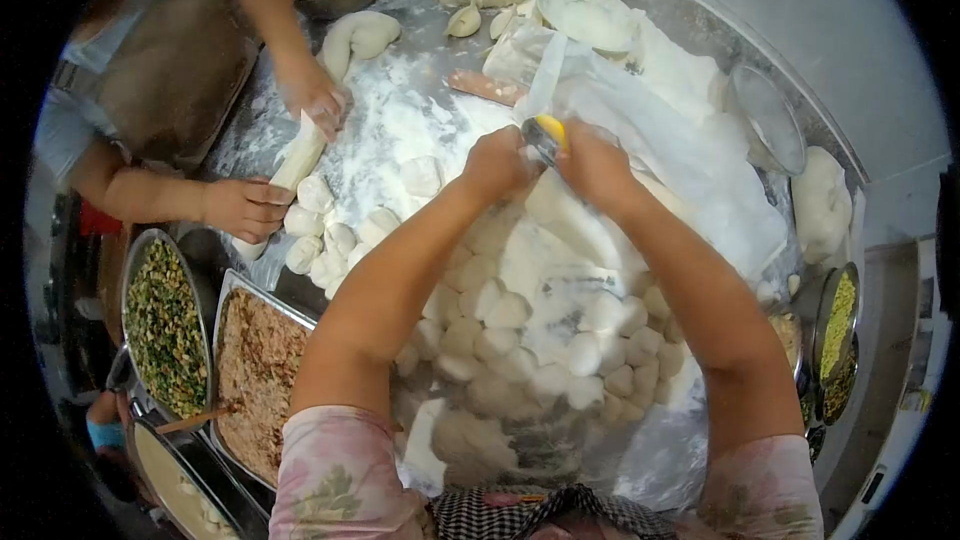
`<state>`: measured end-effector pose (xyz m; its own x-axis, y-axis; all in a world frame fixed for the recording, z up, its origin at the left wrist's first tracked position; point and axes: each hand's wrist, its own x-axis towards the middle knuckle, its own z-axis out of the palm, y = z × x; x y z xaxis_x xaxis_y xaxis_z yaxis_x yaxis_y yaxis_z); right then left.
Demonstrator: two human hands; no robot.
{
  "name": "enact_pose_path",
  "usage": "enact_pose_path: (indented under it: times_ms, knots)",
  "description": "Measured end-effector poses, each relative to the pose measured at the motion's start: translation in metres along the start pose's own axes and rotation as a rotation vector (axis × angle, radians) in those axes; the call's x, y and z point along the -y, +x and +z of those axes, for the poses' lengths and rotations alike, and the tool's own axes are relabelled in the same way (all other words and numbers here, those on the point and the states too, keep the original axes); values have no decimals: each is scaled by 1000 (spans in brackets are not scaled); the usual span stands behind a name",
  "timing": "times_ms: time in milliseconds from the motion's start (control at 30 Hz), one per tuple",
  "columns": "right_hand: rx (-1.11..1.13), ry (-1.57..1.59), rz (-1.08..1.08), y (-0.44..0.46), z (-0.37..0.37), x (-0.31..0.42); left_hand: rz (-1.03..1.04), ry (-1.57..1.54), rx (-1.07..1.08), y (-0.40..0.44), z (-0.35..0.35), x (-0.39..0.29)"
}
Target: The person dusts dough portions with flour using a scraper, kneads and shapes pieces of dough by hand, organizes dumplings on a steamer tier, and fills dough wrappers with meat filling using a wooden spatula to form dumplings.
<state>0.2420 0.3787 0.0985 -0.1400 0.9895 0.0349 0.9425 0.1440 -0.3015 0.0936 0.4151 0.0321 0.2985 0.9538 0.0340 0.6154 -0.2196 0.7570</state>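
- Two hands, the left hand (597,165) and the right hand (500,165), are meeting above the floured metal table (262,135), fingers curling closed around a yellow-and-metal object (548,131).
- Dough pieces (510,312) are crowding the near middle.
- A co-worker (165,70) is handling a dough roll (298,155) at left.
- A bowl of chopped greens (165,325) is sitting near left.
- A pale wall (850,30) is rising far right.

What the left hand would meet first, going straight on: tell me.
Likely the metal-and-yellow tool right by the left hand; beyond it, the white sheet. Depth is unclear, so the hand might pass above the sheet.
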Motion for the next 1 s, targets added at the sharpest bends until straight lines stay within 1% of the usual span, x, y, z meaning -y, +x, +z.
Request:
enact_pose_path:
  times_ms: [100, 133, 200, 267, 333, 400, 433, 467, 533, 633, 733, 833, 933, 1000]
  knots:
    - [20, 9, 83, -1, 9, 5, -70, -137, 82, -2, -7, -3]
    - [-9, 13, 81, 1, 11, 3, -22, -108, 100, -9, -12, -12]
    - [-57, 22, 82, 1, 15, -6, 67, -55, 145, -46, -15, -36]
    - [-63, 132, 69, -11, -1, -8, 48, -173, 204, -99, -33, -64]
    - [-83, 215, 54, -23, -28, -9, -71, -291, 287, -143, -56, -78]
    - [-78, 266, 38, -48, -71, -8, -135, -236, 314, -158, -50, -56]
    - [-42, 174, -46, -60, -89, -9, -166, -213, 320, -162, -48, -51]
    - [-19, 85, -95, -69, -90, -16, -215, -252, 373, -163, -46, -48]
    - [25, -95, -184, -86, -86, -28, -308, -327, 489, -161, -44, -51]
    - [146, -157, -145, -93, -78, -28, -376, -455, 487, -162, -42, -61]
    - [190, -128, -132, -88, -62, -32, -483, -508, 554, -163, -52, -76]
    - [154, -92, -108, -84, -39, -38, -485, -686, 550, -167, -47, -74]
    - [112, -92, -57, -79, -31, -34, -321, -499, 471, -168, -35, -66]
    - [55, -15, -23, -81, -18, -42, -385, -575, 519, -169, -37, -72]
